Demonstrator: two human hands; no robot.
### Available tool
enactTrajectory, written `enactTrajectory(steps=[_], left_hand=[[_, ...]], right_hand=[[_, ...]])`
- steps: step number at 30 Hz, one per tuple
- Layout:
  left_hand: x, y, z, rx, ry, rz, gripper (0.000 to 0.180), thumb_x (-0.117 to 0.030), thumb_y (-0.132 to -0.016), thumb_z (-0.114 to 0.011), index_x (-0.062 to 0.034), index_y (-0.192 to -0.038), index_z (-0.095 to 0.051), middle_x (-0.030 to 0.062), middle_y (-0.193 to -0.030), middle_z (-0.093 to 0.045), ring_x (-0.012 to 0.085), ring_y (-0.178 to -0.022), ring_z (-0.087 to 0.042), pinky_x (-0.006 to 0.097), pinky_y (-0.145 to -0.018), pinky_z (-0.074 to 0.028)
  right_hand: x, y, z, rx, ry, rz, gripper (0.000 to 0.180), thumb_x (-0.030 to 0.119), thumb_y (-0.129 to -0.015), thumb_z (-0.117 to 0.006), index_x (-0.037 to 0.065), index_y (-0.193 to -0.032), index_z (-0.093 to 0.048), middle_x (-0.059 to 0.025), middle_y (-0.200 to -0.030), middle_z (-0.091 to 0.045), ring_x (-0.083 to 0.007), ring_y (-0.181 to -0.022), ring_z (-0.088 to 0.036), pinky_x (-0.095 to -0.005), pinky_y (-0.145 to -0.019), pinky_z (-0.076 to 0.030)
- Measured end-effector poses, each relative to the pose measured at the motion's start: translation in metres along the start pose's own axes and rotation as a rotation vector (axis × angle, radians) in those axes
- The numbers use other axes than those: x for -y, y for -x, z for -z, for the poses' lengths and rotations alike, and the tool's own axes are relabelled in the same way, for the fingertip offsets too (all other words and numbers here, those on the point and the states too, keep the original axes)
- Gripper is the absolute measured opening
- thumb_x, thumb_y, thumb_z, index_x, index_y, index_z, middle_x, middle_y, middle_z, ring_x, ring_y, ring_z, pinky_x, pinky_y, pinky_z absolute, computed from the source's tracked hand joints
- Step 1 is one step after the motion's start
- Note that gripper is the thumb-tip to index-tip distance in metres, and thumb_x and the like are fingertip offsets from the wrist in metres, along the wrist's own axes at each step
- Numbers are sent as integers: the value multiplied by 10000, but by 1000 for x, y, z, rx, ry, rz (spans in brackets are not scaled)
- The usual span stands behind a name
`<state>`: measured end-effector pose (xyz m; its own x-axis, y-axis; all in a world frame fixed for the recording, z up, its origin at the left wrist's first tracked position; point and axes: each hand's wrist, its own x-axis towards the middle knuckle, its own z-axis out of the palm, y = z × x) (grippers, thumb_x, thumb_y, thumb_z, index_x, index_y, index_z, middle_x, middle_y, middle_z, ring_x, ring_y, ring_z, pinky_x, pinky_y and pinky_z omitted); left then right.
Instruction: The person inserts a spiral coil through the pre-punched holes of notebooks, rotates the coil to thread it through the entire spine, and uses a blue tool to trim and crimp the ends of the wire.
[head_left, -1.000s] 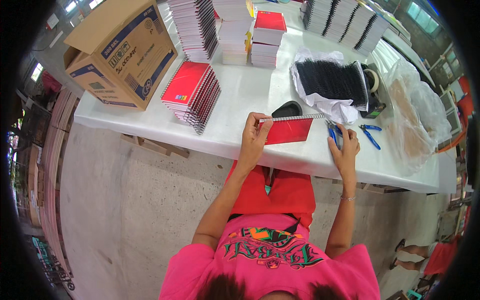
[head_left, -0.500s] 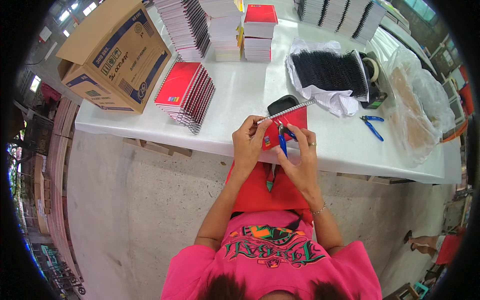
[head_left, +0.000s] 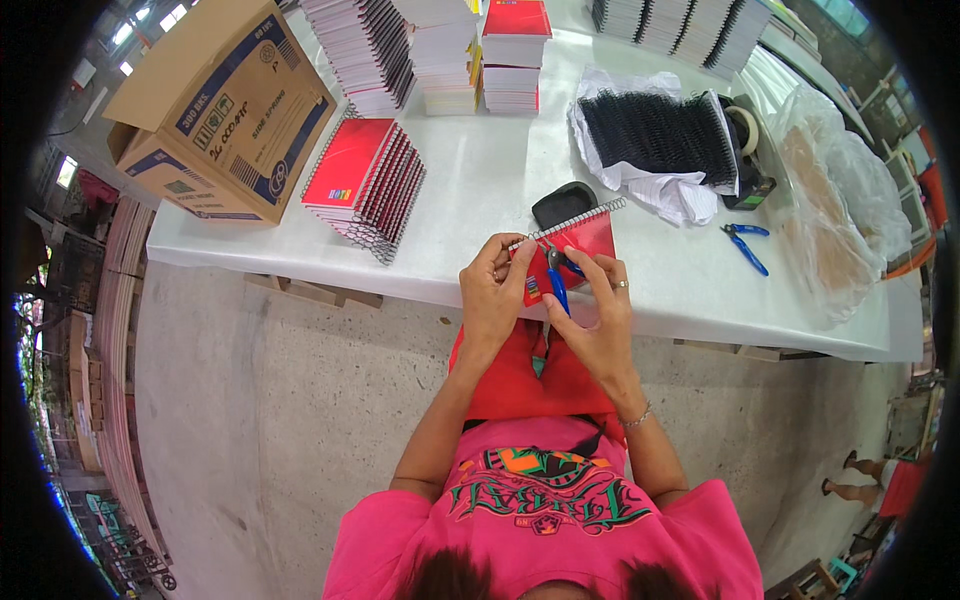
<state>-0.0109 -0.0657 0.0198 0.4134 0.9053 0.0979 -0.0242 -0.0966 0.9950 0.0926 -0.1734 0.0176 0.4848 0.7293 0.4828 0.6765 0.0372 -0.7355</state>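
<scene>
A red-covered spiral notebook is held at the table's front edge, its wire coil along the far side, slanting up to the right. My left hand is closed on the notebook's left end, thumb and fingers pinching near the coil's end. In my right hand is a pair of blue-handled wire cutters, jaws pointing at the coil near that left end. Whether the jaws touch the wire I cannot tell. Just behind the notebook lies a small black dish-like object.
To the left, a pile of red spiral notebooks stands beside an open cardboard box. Taller book stacks line the back. On the right are black coils on white paper, other blue cutters, a tape roll and a plastic bag.
My hands, the notebook and the cutters have shifted slightly left. Both grips look the same. At the far right, a person on the floor has moved a little.
</scene>
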Motion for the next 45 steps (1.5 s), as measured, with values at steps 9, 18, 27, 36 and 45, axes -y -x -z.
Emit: enactTrajectory(steps=[9, 18, 27, 36, 45], left_hand=[[2, 8, 2, 66, 47, -13, 257, -40, -936, -599, 30, -1177, -649, 88, -979, -725, 66, -846, -640, 210, -664, -501], [-7, 19, 3, 1, -158, -227, 276, 13, -922, -577, 7, -1185, -659, 136, -978, -741, 161, -936, -706, 265, -705, -554], [-11, 27, 1, -33, -351, -366, 301, 39, -912, -556, -26, -1186, -662, 146, -981, -737, 176, -945, -722, 272, -744, -557], [-92, -33, 78, -379, -372, -251, 289, -83, -931, -645, -45, -1216, -666, 14, -884, -709, 64, -827, -662, 226, -718, -505], [-143, -162, 213, 31, -254, -343, 380, -188, -1014, -462, -47, -1354, -555, 82, -1161, -627, 123, -1023, -618, 244, -862, -519]], right_hand=[[12, 5, 5, 90, 52, 43, 600, 177, -712, -798, 112, -1281, -619, -157, -1070, -556, -320, -950, -566, -403, -835, -462], [22, 11, 7, 44, -3, 95, 599, 143, -724, -798, 116, -1297, -625, -150, -1009, -579, -266, -779, -618, -353, -671, -511], [23, -20, 38, 775, -1468, -762, 375, 398, -1023, -452, 51, -1164, -437, -139, -907, -618, -261, -663, -666, -354, -628, -551], [-61, -52, 82, 408, 78, -153, 379, 211, -939, -619, 62, -1273, -522, -190, -1149, -569, -313, -1051, -575, -406, -917, -451], [-107, -66, 104, 118, 445, -66, 333, 223, -890, -676, 122, -1203, -627, -158, -1205, -586, -328, -1121, -558, -433, -962, -398]])
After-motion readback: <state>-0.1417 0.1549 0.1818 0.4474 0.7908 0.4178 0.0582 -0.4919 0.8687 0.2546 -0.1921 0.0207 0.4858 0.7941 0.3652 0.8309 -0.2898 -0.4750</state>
